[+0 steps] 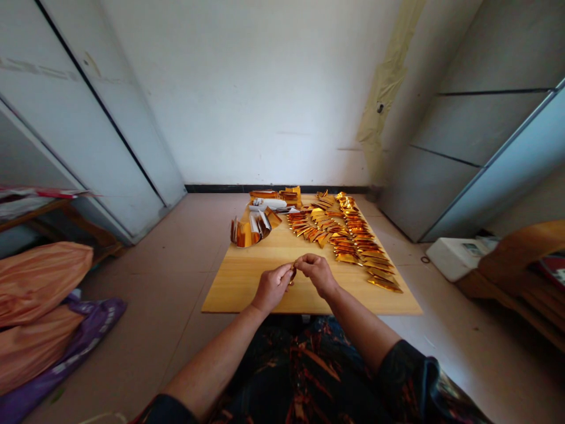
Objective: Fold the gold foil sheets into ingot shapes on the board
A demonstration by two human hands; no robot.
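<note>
My left hand [272, 287] and my right hand [316, 272] meet over the near middle of a wooden table [247, 297]. Between their fingertips they pinch a small piece of gold foil paper [292, 275], mostly covered by the fingers. To the right lie rows of folded gold foil papers [359, 235], overlapping one another in curving lines. At the far left of the table stands a curved stack of gold foil sheets [247, 231], some with white undersides showing. Behind it rests a white roll or bundle [268, 204] with more gold sheets [289, 195].
Orange bags [44, 282] and a purple bag [95, 321] lie on the floor at left. A white box [452, 259] stands beside wooden furniture [507, 277] at right. A wall [265, 106] rises behind the table, with a grey fridge-like cabinet [445, 135] at right.
</note>
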